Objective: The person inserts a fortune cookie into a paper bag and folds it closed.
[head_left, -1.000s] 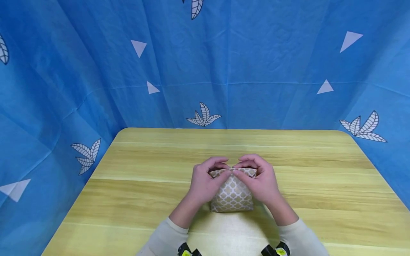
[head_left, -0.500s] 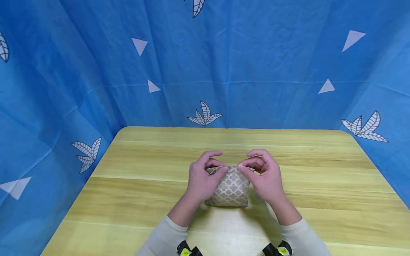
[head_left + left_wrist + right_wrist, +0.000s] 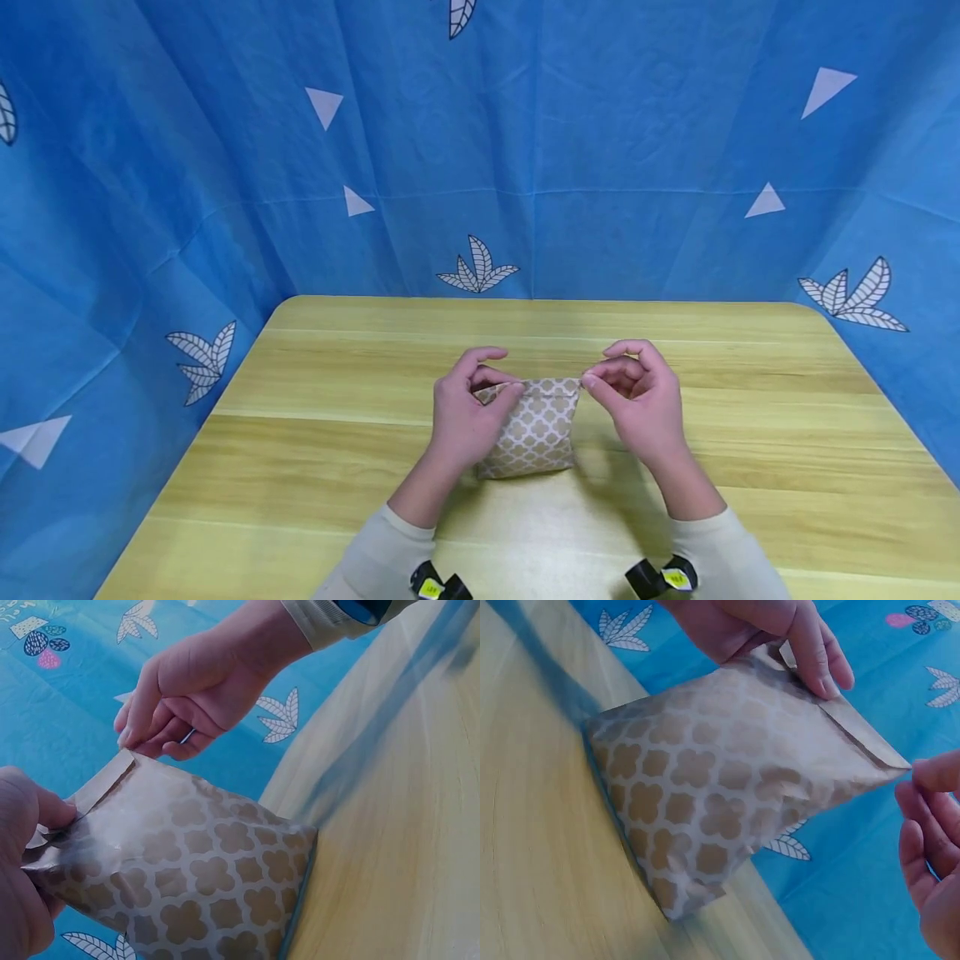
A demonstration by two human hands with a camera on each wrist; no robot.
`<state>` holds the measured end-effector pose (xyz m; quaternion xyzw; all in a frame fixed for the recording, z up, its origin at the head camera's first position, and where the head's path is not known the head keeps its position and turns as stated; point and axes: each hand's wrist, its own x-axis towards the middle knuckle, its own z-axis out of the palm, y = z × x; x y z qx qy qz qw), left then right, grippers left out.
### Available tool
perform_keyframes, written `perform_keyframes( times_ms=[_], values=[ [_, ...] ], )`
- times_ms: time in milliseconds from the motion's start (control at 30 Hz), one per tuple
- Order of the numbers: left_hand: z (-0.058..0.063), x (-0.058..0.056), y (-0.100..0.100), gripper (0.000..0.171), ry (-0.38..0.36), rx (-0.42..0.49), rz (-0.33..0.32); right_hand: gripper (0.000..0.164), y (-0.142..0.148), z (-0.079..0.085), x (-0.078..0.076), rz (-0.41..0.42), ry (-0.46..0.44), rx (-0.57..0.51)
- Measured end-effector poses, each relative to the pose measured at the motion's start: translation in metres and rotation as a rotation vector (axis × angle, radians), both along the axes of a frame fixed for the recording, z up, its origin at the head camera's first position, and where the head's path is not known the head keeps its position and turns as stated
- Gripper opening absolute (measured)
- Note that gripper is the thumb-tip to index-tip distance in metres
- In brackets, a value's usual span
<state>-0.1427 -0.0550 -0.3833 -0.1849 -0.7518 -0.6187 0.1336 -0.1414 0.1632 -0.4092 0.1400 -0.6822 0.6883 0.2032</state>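
A brown paper bag with a white quatrefoil pattern stands upright on the table, its top edge folded over into a narrow flap. My left hand pinches the folded top near its left end, thumb in front and fingers behind. At the opposite top corner, my right hand pinches the tip of the fold between thumb and index finger, the other fingers loosely bent. In the left wrist view the paper bag looks bulged and creased below the fold. Its contents are hidden.
The wooden table reaches back to a blue curtain printed with white leaves and triangles. Black wrist cameras sit at the cuffs of the light sleeves.
My hands have moved apart along the bag's folded top. The right has slid from the middle to the right corner, the left slightly left. The bag has shifted a little left and away.
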Motion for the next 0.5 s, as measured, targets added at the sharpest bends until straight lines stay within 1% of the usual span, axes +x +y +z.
perform_keyframes(
  times_ms=[67,133,167,267,400,500],
  values=[
    [-0.009,-0.005,0.000,0.040,-0.002,0.008,-0.005,0.039,-0.002,-0.001,0.000,0.025,0.003,-0.021],
    [-0.016,-0.009,0.000,0.040,0.010,0.012,-0.022,0.042,-0.006,-0.002,0.000,0.066,0.000,-0.001],
    [-0.018,-0.010,0.000,0.040,0.014,0.011,-0.035,0.043,-0.008,-0.003,0.000,0.087,-0.002,0.017],
    [-0.020,-0.011,-0.001,0.040,0.036,-0.011,-0.074,0.044,-0.016,-0.005,0.002,0.114,-0.006,0.062],
    [-0.018,-0.011,-0.003,0.041,0.121,-0.086,-0.108,0.041,-0.023,-0.006,0.004,0.116,0.016,0.080],
    [-0.016,-0.010,-0.004,0.042,0.195,-0.133,-0.114,0.042,-0.027,-0.005,0.007,0.120,0.033,0.097]
  ],
)
